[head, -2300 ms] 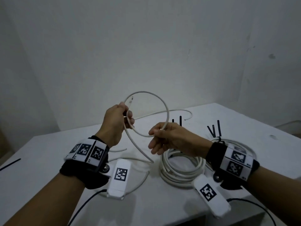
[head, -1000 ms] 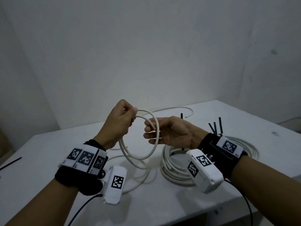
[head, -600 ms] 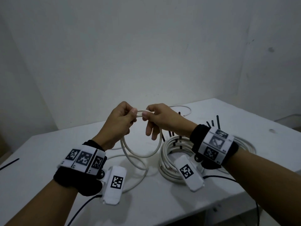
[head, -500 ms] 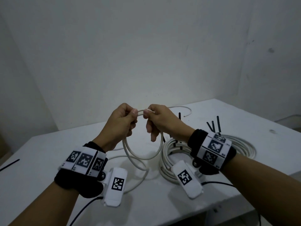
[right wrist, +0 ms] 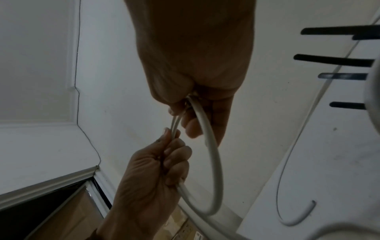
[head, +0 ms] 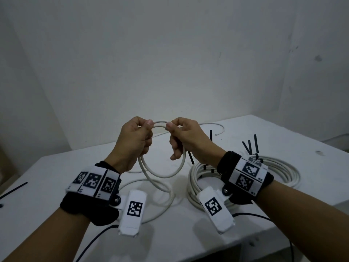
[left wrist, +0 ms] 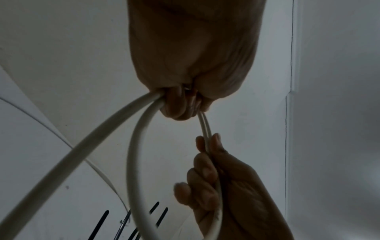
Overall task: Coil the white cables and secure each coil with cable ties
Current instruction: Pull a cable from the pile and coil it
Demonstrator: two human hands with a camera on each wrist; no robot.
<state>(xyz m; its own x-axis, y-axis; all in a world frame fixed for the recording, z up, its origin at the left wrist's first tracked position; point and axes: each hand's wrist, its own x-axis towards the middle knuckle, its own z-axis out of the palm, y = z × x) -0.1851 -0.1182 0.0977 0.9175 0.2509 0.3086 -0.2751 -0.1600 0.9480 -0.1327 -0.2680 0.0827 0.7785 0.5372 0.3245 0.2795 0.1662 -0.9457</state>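
A white cable (head: 162, 173) forms a small two-turn loop held up above the table (head: 56, 186). My left hand (head: 136, 137) grips the loop's top left, fingers curled round both strands (left wrist: 141, 113). My right hand (head: 181, 137) pinches the same strands at the top right (right wrist: 195, 105), with one strand running down through its curled fingers. The cable's free length (head: 160, 205) trails onto the table below. Two finished white coils lie to the right, one (head: 198, 178) under my right wrist and one (head: 283, 173) further right, each with black cable ties (head: 251, 146) sticking up.
A loose cable end (head: 217, 129) curves along the table's back edge by the wall. A single black cable tie (head: 13, 190) lies at the far left of the table. Black wrist-camera leads (head: 90, 242) hang over the table's front edge.
My right hand has come up from beside the loop to meet the left at the top, laying a second turn. Both hands now hold the strands side by side.
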